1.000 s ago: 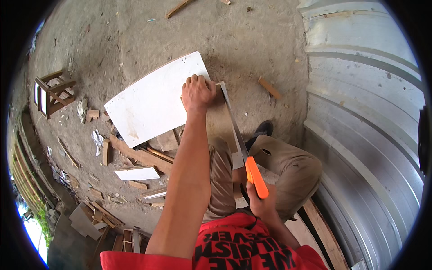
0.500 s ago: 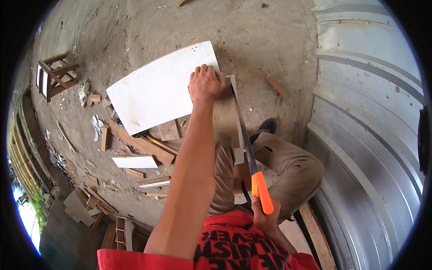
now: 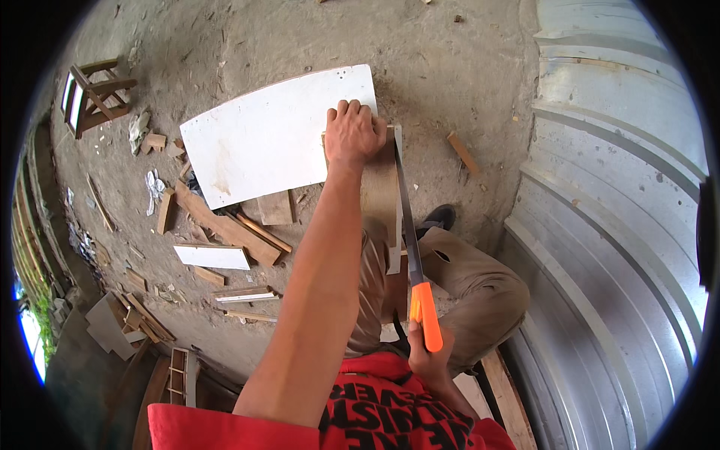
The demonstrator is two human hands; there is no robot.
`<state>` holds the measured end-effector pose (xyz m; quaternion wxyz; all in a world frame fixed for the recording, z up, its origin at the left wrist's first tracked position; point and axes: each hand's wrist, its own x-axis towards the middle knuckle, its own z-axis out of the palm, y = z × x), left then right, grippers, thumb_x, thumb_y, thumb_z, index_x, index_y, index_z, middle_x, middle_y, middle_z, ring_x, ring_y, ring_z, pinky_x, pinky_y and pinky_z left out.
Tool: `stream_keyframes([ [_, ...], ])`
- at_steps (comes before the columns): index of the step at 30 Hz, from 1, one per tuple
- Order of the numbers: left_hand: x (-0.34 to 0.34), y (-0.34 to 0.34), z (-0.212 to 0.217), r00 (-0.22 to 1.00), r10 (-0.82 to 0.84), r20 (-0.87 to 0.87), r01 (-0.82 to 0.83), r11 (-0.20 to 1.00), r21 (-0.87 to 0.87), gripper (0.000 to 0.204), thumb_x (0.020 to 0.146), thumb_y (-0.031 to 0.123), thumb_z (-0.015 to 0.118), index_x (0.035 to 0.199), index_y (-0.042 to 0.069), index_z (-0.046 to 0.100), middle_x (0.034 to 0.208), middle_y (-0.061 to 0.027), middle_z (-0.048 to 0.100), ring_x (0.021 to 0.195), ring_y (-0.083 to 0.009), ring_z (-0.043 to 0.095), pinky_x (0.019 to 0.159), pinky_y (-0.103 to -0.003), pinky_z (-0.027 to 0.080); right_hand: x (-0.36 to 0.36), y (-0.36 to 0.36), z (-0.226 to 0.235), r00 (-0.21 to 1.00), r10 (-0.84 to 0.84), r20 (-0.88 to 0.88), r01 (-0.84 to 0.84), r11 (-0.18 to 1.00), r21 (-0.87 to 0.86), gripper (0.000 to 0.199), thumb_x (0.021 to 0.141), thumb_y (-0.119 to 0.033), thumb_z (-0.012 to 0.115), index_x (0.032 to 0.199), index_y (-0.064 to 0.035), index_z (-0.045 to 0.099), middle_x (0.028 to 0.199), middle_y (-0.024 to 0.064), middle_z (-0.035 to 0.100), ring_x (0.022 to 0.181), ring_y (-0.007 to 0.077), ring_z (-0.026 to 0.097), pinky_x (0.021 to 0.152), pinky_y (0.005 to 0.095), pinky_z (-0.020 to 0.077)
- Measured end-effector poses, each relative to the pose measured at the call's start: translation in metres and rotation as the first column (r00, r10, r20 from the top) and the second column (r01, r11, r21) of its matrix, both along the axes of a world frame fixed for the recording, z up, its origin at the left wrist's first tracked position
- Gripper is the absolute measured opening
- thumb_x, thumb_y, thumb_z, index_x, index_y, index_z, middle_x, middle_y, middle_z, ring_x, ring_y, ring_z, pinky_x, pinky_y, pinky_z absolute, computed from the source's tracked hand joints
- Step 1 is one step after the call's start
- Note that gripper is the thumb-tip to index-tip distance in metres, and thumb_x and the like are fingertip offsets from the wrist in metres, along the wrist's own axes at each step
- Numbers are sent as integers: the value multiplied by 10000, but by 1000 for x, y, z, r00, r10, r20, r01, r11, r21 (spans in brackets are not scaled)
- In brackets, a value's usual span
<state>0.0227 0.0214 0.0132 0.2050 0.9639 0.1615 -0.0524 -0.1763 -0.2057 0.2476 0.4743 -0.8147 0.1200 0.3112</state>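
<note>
My right hand (image 3: 431,352) is closed round the orange handle of a handsaw (image 3: 409,217). The grey blade points away from me and lies along the right side of a brown wooden piece (image 3: 379,187) with a white edge strip. Over the far end of that piece my left hand (image 3: 355,133) is closed, its fingers curled and its arm stretched straight out. The wooden piece stands between my legs. Whether the blade's teeth bite into the wood cannot be made out. Behind my left hand is a large white board (image 3: 262,131) with a curved far edge.
Wood offcuts (image 3: 236,229) and a white strip (image 3: 212,256) litter the ground at left. A small wooden stool (image 3: 96,97) lies farther left. Corrugated metal sheeting (image 3: 600,187) rises at right. A short wood scrap (image 3: 463,153) lies near it, beyond my shoe (image 3: 441,217).
The view has turned slightly, shifting the whole scene. Both hands keep their holds, and the saw stays at the right side of the wooden piece.
</note>
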Motion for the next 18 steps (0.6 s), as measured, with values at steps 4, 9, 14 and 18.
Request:
stream_keyframes([
  [4,-8,5,-2,992,65,108,-69,997,32,255,820,232,591,995,48,610,1056,-119,587,1066,-286,548,935,-434,407,30,8,-44,995,-97,-26,99,994,54,227,945,-109,610,772,32,571,566,49,489,517,92,458,494,326,378],
  [9,7,-2,4,998,3,-57,-3,1000,-5,236,845,264,567,949,55,608,1032,-107,607,1046,-271,561,914,-432,409,176,91,-168,971,-105,216,87,992,89,364,930,-197,631,666,22,510,495,30,424,511,78,396,472,349,326],
  [14,-3,1,-5,998,-13,-58,12,1000,-22,244,867,274,546,852,51,643,929,-115,648,968,-275,605,886,-435,425,77,41,-88,992,-118,40,114,989,92,300,949,-155,615,722,24,539,553,25,424,533,75,399,487,332,339],
  [18,-2,0,-8,1000,24,12,-24,1000,-6,239,863,279,555,833,60,645,911,-111,656,943,-282,611,865,-425,443,12,-7,1,993,-60,-102,62,998,18,252,961,-124,607,758,12,547,564,34,471,543,90,475,502,322,369],
])
